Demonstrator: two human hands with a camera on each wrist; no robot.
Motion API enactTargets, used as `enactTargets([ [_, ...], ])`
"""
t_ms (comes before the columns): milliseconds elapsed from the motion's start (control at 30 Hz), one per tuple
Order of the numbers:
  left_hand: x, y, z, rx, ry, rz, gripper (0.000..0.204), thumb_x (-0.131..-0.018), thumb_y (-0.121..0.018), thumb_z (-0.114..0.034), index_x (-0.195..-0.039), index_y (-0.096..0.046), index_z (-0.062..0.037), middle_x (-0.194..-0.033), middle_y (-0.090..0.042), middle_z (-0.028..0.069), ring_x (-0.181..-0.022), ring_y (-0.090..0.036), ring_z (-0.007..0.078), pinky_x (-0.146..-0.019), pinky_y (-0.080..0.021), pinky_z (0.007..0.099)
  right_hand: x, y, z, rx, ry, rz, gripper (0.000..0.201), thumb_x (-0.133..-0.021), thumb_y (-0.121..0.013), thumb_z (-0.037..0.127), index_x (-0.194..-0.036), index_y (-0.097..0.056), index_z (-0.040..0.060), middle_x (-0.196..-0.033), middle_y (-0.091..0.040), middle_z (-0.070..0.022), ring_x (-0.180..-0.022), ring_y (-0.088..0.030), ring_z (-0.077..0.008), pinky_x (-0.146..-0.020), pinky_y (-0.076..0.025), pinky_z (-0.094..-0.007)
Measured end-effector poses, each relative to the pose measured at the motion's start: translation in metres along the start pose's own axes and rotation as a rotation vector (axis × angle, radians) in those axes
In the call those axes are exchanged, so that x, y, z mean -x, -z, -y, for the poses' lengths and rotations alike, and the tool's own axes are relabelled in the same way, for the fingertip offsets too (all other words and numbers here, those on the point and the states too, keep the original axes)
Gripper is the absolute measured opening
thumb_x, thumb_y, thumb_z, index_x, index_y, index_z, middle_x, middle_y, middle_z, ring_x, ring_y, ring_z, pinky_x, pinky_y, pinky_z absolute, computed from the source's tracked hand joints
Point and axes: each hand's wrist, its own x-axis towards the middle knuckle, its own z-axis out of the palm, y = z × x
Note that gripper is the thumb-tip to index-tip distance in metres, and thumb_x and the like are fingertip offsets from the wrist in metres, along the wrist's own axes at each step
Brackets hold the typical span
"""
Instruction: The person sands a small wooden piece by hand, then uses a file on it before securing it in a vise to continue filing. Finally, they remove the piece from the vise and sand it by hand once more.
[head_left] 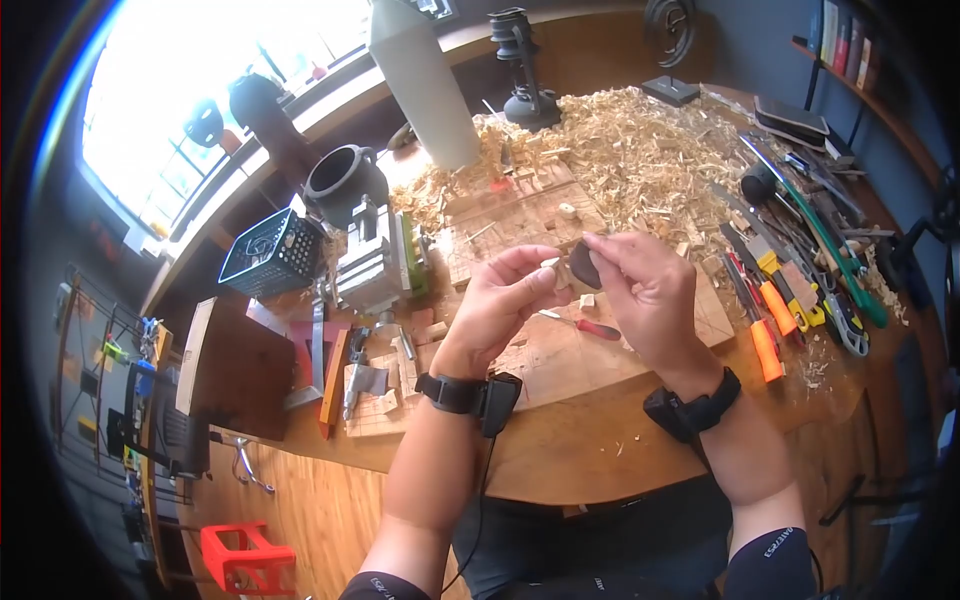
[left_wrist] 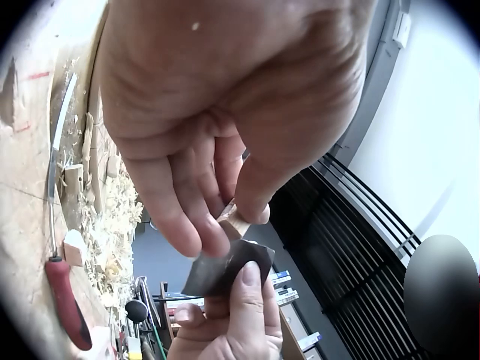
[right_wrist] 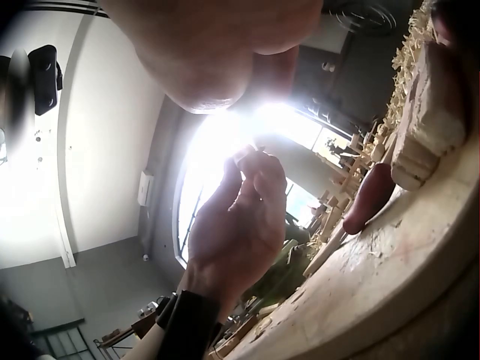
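My left hand pinches a small pale wooden piece between thumb and fingers, above the work board. Facing it, my right hand holds a dark, bent sheet of sandpaper, the thumb pressed flat on its face. In the left wrist view the sheet's upper edge lies right at the wooden piece. Below both hands, a red-handled carving knife lies on the board, beside a small wood block. Glare hides most of the held piece in the right wrist view.
Wood shavings heap up across the back of the table. Saws, knives and orange-handled tools crowd the right side. On the left stand a metal vise, a dark basket and a wooden box. A tall pale block rises behind.
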Motion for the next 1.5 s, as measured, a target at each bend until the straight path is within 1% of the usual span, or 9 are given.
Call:
enactTargets([
  [167, -0.002, -0.006, 0.006, -0.029, -0.044, 0.01, 0.025, -0.099, -0.067, -0.003, -0.124, -0.064, 0.0, -0.108, -0.073, 0.0112, -0.097, -0.074, 0.0212, -0.092, -0.062, 0.0372, 0.003, -0.003, 0.0, -0.038, 0.053, 0.09, 0.022, -0.09, -0.072, -0.001, -0.112, -0.077, -0.0004, -0.093, -0.073, -0.014, -0.076, -0.072, -0.0232, -0.065, -0.055, -0.0321],
  [267, -0.002, -0.009, 0.004, -0.111, -0.071, -0.064, 0.025, -0.098, -0.068, -0.002, -0.123, -0.064, -0.0001, -0.108, -0.073, 0.0112, -0.099, -0.073, 0.0214, -0.093, -0.062, 0.0383, 0.006, -0.007, 0.005, -0.077, -0.088, 0.154, 0.024, -0.09, -0.07, -0.002, -0.114, -0.076, -0.0008, -0.093, -0.073, -0.0148, -0.077, -0.072, -0.0248, -0.065, -0.055, -0.0327],
  [767, -0.003, -0.021, 0.004, -0.16, -0.018, -0.224, 0.036, -0.094, -0.076, -0.009, -0.122, -0.064, 0.0088, -0.111, -0.073, 0.0144, -0.098, -0.073, 0.0194, -0.091, -0.061, 0.0332, 0.008, -0.011, -0.007, -0.025, -0.043, 0.107, 0.028, -0.091, -0.068, -0.002, -0.118, -0.075, 0.0004, -0.099, -0.072, -0.0156, -0.083, -0.072, -0.0278, -0.072, -0.056, -0.0362],
  [967, -0.004, -0.022, 0.005, -0.108, -0.018, -0.242, 0.033, -0.093, -0.076, -0.007, -0.119, -0.065, 0.01, -0.109, -0.073, 0.0145, -0.097, -0.074, 0.0204, -0.088, -0.063, 0.0327, 0.008, -0.008, -0.004, 0.077, 0.013, 0.112, 0.031, -0.087, -0.068, -0.004, -0.116, -0.075, 0.0012, -0.098, -0.072, -0.0138, -0.084, -0.07, -0.029, -0.073, -0.056, -0.0372],
  [1033, -0.004, -0.022, 0.006, -0.123, -0.017, -0.292, 0.023, -0.096, -0.07, -0.002, -0.117, -0.067, 0.0055, -0.108, -0.074, 0.0143, -0.095, -0.075, 0.0227, -0.087, -0.064, 0.0345, 0.006, -0.007, -0.002, 0.218, 0.153, 0.119, 0.031, -0.085, -0.068, -0.004, -0.115, -0.075, 0.0007, -0.097, -0.071, -0.0118, -0.085, -0.069, -0.0288, -0.075, -0.056, -0.0385],
  [1167, -0.004, -0.022, 0.007, -0.064, -0.039, -0.33, 0.023, -0.095, -0.071, -0.003, -0.116, -0.067, 0.0053, -0.108, -0.074, 0.0146, -0.095, -0.075, 0.0236, -0.086, -0.064, 0.0344, 0.005, -0.003, 0.004, 0.348, 0.235, 0.143, 0.032, -0.083, -0.068, -0.003, -0.114, -0.075, -0.0001, -0.093, -0.069, -0.0105, -0.085, -0.067, -0.0289, -0.076, -0.056, -0.0395],
  [1233, -0.005, -0.016, 0.003, -0.03, -0.086, -0.34, 0.023, -0.095, -0.072, -0.004, -0.115, -0.067, 0.0051, -0.107, -0.074, 0.0146, -0.095, -0.075, 0.0242, -0.086, -0.064, 0.0343, 0.007, 0.002, 0.005, 0.435, 0.221, 0.313, 0.032, -0.084, -0.068, -0.002, -0.115, -0.074, -0.0002, -0.09, -0.067, -0.0102, -0.083, -0.066, -0.0292, -0.074, -0.056, -0.0397],
  [1333, -0.006, -0.011, 0.006, -0.007, -0.068, -0.316, 0.026, -0.093, -0.074, -0.005, -0.116, -0.067, 0.0063, -0.106, -0.074, 0.0146, -0.093, -0.075, 0.023, -0.085, -0.063, 0.0329, 0.006, 0.005, -0.005, 0.472, 0.111, 0.211, 0.032, -0.083, -0.068, -0.001, -0.114, -0.074, 0.0005, -0.089, -0.066, -0.0099, -0.083, -0.065, -0.0286, -0.074, -0.055, -0.0395],
  [1500, -0.006, -0.017, 0.013, -0.028, 0.005, -0.296, 0.03, -0.092, -0.077, -0.006, -0.116, -0.066, 0.008, -0.105, -0.073, 0.0145, -0.091, -0.074, 0.0212, -0.083, -0.063, 0.0319, 0.002, 0.0, -0.003, 0.378, 0.195, 0.114, 0.028, -0.083, -0.069, 0.002, -0.111, -0.075, 0.0008, -0.088, -0.066, -0.0105, -0.083, -0.066, -0.0278, -0.072, -0.055, -0.0391],
])
